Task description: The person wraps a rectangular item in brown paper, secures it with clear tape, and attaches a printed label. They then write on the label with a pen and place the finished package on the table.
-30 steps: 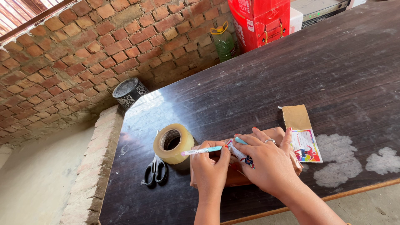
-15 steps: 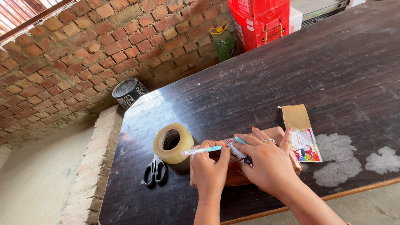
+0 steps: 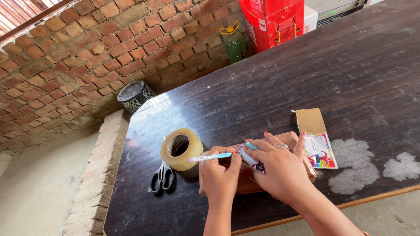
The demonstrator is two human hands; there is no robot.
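Head view, 1 frame.

Item 1: left hand (image 3: 220,177), low centre; fingers (image 3: 234,161) curled and pinching a white pen with a teal end (image 3: 210,157), held nearly level, its pale tip pointing toward the tape roll.

Item 2: right hand (image 3: 280,168), just beside the left; fingers (image 3: 275,140) spread flat and pressing down on a brown paper-wrapped parcel (image 3: 247,183); a ring shows on 1 finger; a second, printed pen (image 3: 250,158) lies under the palm, its teal end poking out; whether it is gripped cannot be told.

Item 3: brown paper-wrapped parcel, lying on the dark wooden surface (image 3: 306,74) near its front edge, mostly hidden beneath both hands.

Item 4: roll of clear packing tape (image 3: 180,149), upright on its side face, just left of the hands.

Item 5: black scissors (image 3: 162,177), closed, touching the roll's near side.

Item 6: colourful sticker sheet with brown backing strip (image 3: 316,139), right of the parcel.

Item 7: red carton (image 3: 273,19), green bottle (image 3: 235,43), and black patterned tin (image 3: 134,96), along the brick wall (image 3: 78,61).
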